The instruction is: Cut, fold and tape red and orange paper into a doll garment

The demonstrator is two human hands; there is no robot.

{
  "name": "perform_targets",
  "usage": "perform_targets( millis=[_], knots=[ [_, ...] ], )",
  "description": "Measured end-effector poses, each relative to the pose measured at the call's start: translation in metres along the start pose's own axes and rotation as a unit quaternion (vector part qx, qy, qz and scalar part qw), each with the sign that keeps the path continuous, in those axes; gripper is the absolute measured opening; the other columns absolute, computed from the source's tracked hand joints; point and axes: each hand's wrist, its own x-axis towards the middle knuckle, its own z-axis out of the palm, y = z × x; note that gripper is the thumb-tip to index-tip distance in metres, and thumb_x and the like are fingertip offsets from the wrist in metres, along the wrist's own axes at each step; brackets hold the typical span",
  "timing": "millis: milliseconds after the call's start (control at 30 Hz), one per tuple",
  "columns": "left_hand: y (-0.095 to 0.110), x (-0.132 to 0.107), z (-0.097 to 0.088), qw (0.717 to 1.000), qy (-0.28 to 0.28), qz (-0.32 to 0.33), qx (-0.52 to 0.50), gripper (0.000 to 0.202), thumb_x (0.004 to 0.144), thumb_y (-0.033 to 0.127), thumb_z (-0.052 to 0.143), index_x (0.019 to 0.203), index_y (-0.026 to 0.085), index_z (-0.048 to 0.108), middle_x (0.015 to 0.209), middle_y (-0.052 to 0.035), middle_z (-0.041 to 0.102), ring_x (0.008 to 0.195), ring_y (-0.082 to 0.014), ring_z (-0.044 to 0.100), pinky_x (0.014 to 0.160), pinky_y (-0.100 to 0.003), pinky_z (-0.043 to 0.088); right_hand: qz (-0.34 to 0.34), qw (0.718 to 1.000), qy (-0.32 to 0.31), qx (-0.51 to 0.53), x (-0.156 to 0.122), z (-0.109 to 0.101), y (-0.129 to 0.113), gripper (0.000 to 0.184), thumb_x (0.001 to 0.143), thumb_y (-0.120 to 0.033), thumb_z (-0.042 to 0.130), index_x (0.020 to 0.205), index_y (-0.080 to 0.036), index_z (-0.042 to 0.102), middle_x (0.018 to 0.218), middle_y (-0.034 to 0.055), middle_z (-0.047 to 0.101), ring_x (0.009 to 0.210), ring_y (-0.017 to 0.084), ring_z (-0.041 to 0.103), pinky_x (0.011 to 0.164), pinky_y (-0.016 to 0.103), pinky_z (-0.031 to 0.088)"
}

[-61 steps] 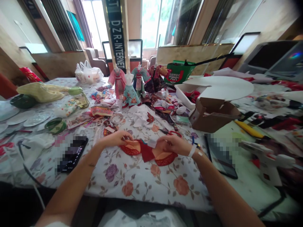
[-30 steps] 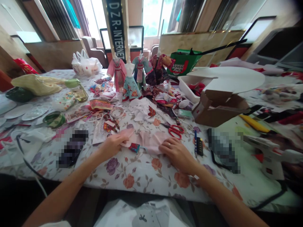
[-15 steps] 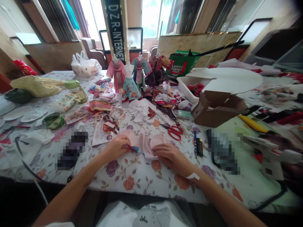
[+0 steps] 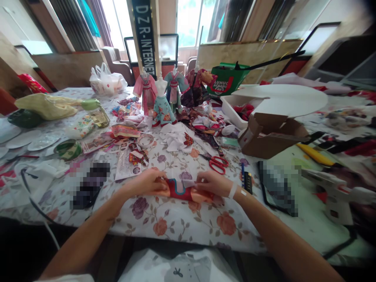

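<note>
A folded strip of red and orange fabric (image 4: pixel 188 192) is shown lying on the floral-print surface (image 4: pixel 173 223), directly in front of the person, with its ends gripped by both hands. The left hand (image 4: pixel 143 183) is closed around the left end, with the fingers curled over the fold. The right hand (image 4: pixel 210 183) is closed on the right end, with the fingertips (image 4: pixel 197 181) pressed onto the upper edge. A white wristband (image 4: pixel 232 191) is worn on the right wrist. Red-handled scissors (image 4: pixel 217 165) are placed just beyond the right hand, and a blue pen (image 4: pixel 242 174) is laid beside a black-and-gold strip (image 4: pixel 248 183) to their right. A clear packet of ornaments (image 4: pixel 126 168) is seen just beyond the left hand. Farther back, miniature garments on white dress forms (image 4: pixel 161 103) are stood upright among fabric scraps. A cardboard box (image 4: pixel 270 141) is positioned at the right, and a hot glue gun (image 4: pixel 331 188) is laid near the right edge of the surface.
</note>
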Motion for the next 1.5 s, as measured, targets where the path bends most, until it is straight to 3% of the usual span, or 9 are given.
perform_targets(
  millis=[167, 300, 500, 633, 767, 900, 1033, 1367, 1500],
  knots=[
    [0.003, -0.008, 0.010, 0.988, 0.113, 0.016, 0.101, 0.054, 0.073, 0.027, 0.067, 0.125, 0.024, 0.051, 0.109, -0.0067, 0.061, 0.098, -0.0222, 0.057, 0.086, -0.033, 0.045, 0.037, 0.999, 0.035, -0.012, -0.022, 0.006, 0.007, 0.012, 0.081, -0.028, 0.058, 0.084, -0.017, 0.059, 0.064, -0.0006, 0.059, 0.056, 0.014, 0.052, 0.051, 0.022, 0.035],
    [0.004, -0.025, 0.017, 0.952, 0.236, 0.091, 0.170, 0.034, 0.082, 0.027, 0.060, 0.115, 0.020, 0.057, 0.115, -0.0106, 0.056, 0.110, -0.0248, 0.050, 0.096, -0.040, 0.040, 0.004, 0.977, 0.163, -0.136, -0.048, 0.011, 0.010, 0.012, 0.087, -0.025, 0.051, 0.090, -0.017, 0.060, 0.079, 0.0062, 0.063, 0.071, 0.021, 0.056, 0.063, 0.030, 0.041],
    [0.006, -0.040, 0.033, 0.954, 0.201, 0.138, 0.174, 0.021, 0.084, 0.034, 0.058, 0.099, 0.021, 0.065, 0.102, -0.0083, 0.063, 0.096, -0.0218, 0.058, 0.088, -0.037, 0.046, -0.167, 0.939, 0.250, -0.165, -0.069, 0.024, -0.001, 0.021, 0.091, -0.018, 0.043, 0.097, -0.016, 0.063, 0.100, 0.0115, 0.064, 0.093, 0.024, 0.054, 0.084, 0.038, 0.043],
    [0.006, -0.035, 0.042, 0.956, 0.202, 0.155, 0.146, 0.019, 0.089, 0.024, 0.050, 0.098, 0.021, 0.067, 0.103, -0.0078, 0.066, 0.096, -0.0200, 0.059, 0.088, -0.036, 0.046, -0.180, 0.943, 0.214, -0.178, -0.067, 0.034, -0.005, 0.019, 0.088, -0.023, 0.050, 0.091, -0.017, 0.067, 0.101, 0.0127, 0.065, 0.092, 0.026, 0.054, 0.080, 0.043, 0.044],
    [0.017, -0.027, 0.018, 0.964, 0.229, 0.133, 0.032, 0.021, 0.089, 0.026, 0.050, 0.094, 0.019, 0.069, 0.098, -0.0076, 0.069, 0.094, -0.0198, 0.061, 0.087, -0.034, 0.047, -0.179, 0.952, 0.239, -0.072, -0.060, 0.015, -0.004, 0.023, 0.090, -0.019, 0.044, 0.087, -0.018, 0.068, 0.091, 0.0105, 0.069, 0.088, 0.023, 0.059, 0.079, 0.039, 0.045],
    [0.035, -0.013, -0.032, 0.990, 0.097, 0.021, -0.104, 0.023, 0.080, 0.036, 0.060, 0.086, 0.015, 0.070, 0.080, -0.0051, 0.071, 0.072, -0.0183, 0.064, 0.064, -0.026, 0.051, -0.075, 0.974, 0.144, 0.158, -0.045, -0.026, -0.009, 0.019, 0.080, -0.033, 0.058, 0.075, -0.016, 0.066, 0.069, 0.0044, 0.066, 0.065, 0.017, 0.059, 0.059, 0.027, 0.046],
    [0.039, 0.007, -0.063, 0.989, 0.045, 0.025, -0.142, 0.024, 0.081, 0.030, 0.058, 0.097, 0.015, 0.066, 0.077, -0.0022, 0.066, 0.066, -0.0138, 0.060, 0.056, -0.021, 0.046, -0.003, 0.948, 0.059, 0.313, -0.018, -0.048, -0.004, 0.028, 0.065, -0.041, 0.072, 0.070, -0.015, 0.064, 0.064, 0.0012, 0.062, 0.058, 0.014, 0.056, 0.050, 0.023, 0.041],
    [0.026, 0.014, -0.059, 0.934, -0.132, -0.038, -0.330, 0.040, 0.075, 0.033, 0.067, 0.109, 0.019, 0.051, 0.071, -0.0008, 0.063, 0.059, -0.0127, 0.060, 0.053, -0.022, 0.046, 0.037, 0.885, -0.111, 0.451, -0.012, -0.042, 0.007, 0.039, 0.053, -0.036, 0.083, 0.080, -0.011, 0.068, 0.071, 0.0038, 0.066, 0.058, 0.011, 0.058, 0.052, 0.022, 0.043],
    [0.010, 0.021, -0.047, 0.950, -0.125, -0.039, -0.284, 0.031, 0.076, 0.029, 0.063, 0.104, 0.018, 0.058, 0.075, -0.0027, 0.065, 0.066, -0.0136, 0.062, 0.058, -0.023, 0.048, 0.046, 0.919, -0.070, 0.384, -0.006, -0.026, 0.015, 0.044, 0.058, -0.047, 0.078, 0.083, -0.012, 0.067, 0.071, 0.0034, 0.065, 0.061, 0.013, 0.059, 0.054, 0.023, 0.045]
  ],
)
